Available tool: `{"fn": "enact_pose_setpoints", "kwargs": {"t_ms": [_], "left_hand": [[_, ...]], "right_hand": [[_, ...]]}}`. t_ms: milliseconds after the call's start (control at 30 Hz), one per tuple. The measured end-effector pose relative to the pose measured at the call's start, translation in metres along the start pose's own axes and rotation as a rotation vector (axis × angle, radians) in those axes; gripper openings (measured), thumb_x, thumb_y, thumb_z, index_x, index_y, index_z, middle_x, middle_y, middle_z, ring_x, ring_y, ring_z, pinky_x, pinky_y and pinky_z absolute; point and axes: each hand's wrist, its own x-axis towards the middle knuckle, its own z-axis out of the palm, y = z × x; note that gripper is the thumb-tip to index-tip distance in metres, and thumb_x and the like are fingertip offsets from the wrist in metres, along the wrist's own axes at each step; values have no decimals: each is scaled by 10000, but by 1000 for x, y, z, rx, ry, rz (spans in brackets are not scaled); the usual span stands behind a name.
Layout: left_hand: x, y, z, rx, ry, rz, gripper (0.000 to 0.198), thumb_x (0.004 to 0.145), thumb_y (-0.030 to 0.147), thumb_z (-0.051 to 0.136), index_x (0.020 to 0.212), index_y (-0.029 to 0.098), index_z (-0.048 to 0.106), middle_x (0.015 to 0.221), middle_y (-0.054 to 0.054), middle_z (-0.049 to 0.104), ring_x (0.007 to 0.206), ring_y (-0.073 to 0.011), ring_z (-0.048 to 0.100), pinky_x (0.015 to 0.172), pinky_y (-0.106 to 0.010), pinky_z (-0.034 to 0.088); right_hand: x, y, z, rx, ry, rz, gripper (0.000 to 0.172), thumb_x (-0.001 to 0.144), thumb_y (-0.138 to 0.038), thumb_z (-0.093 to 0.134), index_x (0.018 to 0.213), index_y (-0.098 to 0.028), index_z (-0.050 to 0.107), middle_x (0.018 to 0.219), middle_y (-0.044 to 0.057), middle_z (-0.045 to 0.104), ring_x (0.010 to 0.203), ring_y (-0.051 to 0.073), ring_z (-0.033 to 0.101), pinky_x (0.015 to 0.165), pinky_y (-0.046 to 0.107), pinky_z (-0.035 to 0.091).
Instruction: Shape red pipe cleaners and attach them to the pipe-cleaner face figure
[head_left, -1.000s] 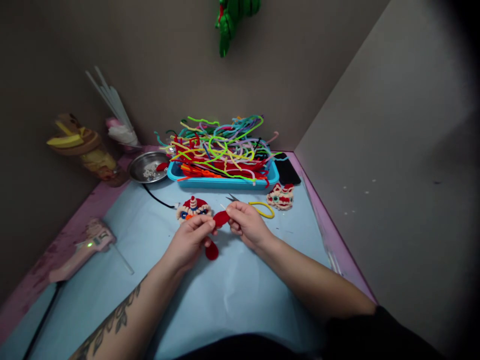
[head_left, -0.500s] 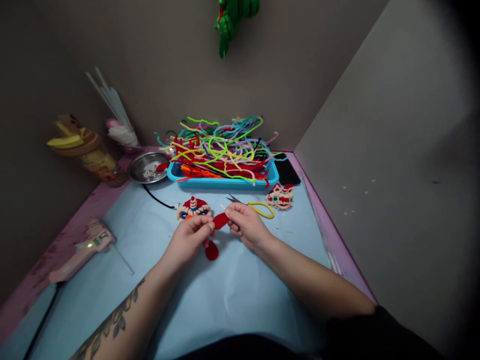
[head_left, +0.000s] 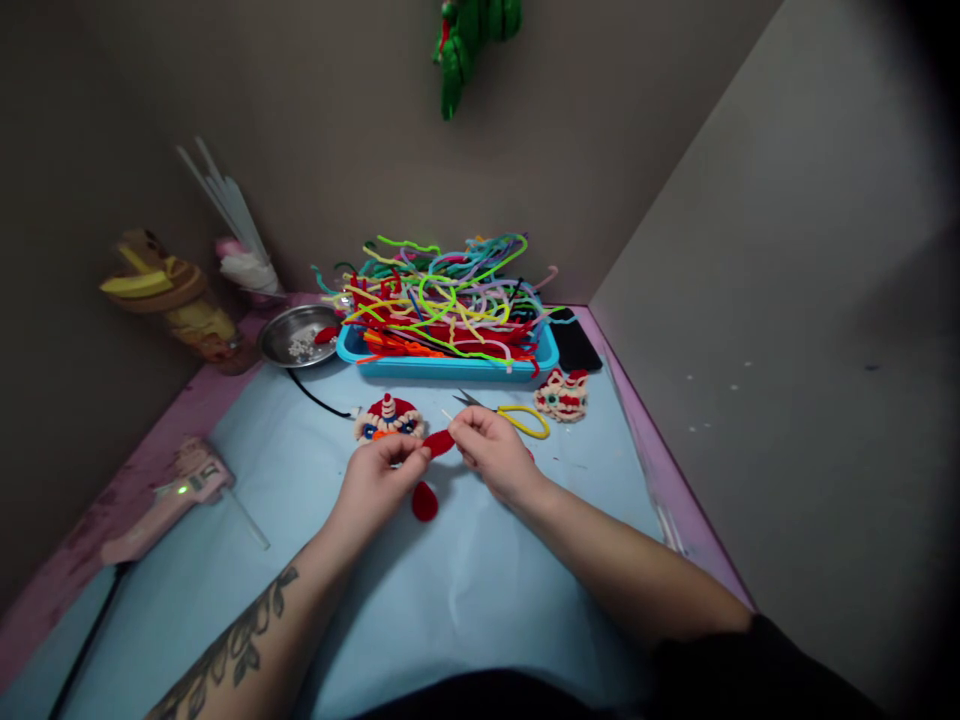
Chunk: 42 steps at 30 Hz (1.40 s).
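reaching in from both sides, left hand [head_left: 377, 482] and right hand [head_left: 493, 452] meet just above the blue mat [head_left: 480, 580], forearms angled inward. their fingertips pinch tight on a red pipe-cleaner piece [head_left: 439, 442] between them.

Single head-worn view, forward and down, close above the blue mat [head_left: 465, 580], toward the far corner

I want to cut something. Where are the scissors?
In the head view, the scissors lie just beyond the right hand, in front of the blue tray.
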Motion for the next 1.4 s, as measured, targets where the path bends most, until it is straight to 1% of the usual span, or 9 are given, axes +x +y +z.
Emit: {"fn": "enact_pose_setpoints", "kwargs": {"t_ms": [100, 200, 333, 433, 567, 700, 900, 1200, 1400], "left_hand": [[0, 0, 0, -25, 9, 3, 187, 688, 339, 663, 650, 157, 671, 541, 7, 573, 476, -111, 454, 468, -227, 351], [1, 0, 0, -54, -24, -18, 205, 687, 355, 673, 665, 151, 670, 528, 9, 559, 467, -105, 443, 463, -225, 344], [4, 0, -3, -111, -96, -56, 270, 667, 377, 703, 799, 142, 704, 595, -21, 621, 483, -118, 478, 466, -238, 373], [5, 0, -4, -126, -110, -53, 326, 677, 392, 702, 877, 135, 706, 682, -56, 668, 530, -140, 528, 493, -257, 418], [2, 1, -3, -40, -148, -8, 270, 725, 391, 656, 801, 133, 687, 691, -56, 671, 564, -142, 553, 524, -251, 427], [-2, 5, -1, 37, -255, -16, 276, 748, 400, 621, 704, 131, 665, 579, -36, 645, 524, -139, 549, 519, -245, 412], [-3, 11, -3, 96, -324, -45, 338, 790, 412, 563, 622, 135, 660, 549, -52, 663, 515, -151, 564, 521, -248, 406], [-6, 9, -6, 253, -179, 74, 340, 796, 378, 570, 532, 169, 616, 496, -10, 613, 499, -133, 488, 525, -239, 349], [-8, 12, -7, 229, -166, 142, 323, 806, 378, 546, 580, 166, 633, 536, 2, 611, 528, -131, 505, 527, -228, 347]], "right_hand": [[-1, 1, -1, -46, 0, -29, 210, 779, -369, 622, 691, -195, 542, 478, -84, 426, 414, 61, 304, 408, 200, 221], [1, 3, -2, -28, -9, -17, 203, 784, -358, 616, 688, -197, 537, 472, -88, 416, 410, 61, 300, 405, 198, 221], [4, 5, -3, 0, 6, -4, 213, 776, -359, 622, 674, -196, 532, 467, -90, 410, 402, 59, 292, 398, 199, 210], [4, 4, -4, -17, -5, 3, 217, 777, -356, 617, 665, -197, 521, 460, -95, 398, 396, 58, 283, 404, 201, 211], [2, -2, -5, -139, -101, 15, 194, 763, -328, 612, 655, -185, 539, 480, -84, 426, 435, 65, 328, 446, 204, 258], [0, -8, -3, -284, -196, 32, 142, 728, -281, 610, 659, -160, 580, 568, -49, 513, 534, 83, 420, 523, 213, 326], [-1, -12, -3, -301, -185, 23, 157, 730, -300, 597, 663, -160, 577, 606, -37, 535, 568, 95, 440, 555, 228, 344], [-3, -14, 0, -292, -144, -2, 161, 730, -304, 600, 655, -168, 559, 606, -43, 520, 568, 95, 436, 562, 232, 347], [-4, -25, 3, -313, -148, -45, 169, 736, -313, 604, 660, -171, 553, 601, -47, 507, 550, 88, 416, 548, 230, 340]]}}
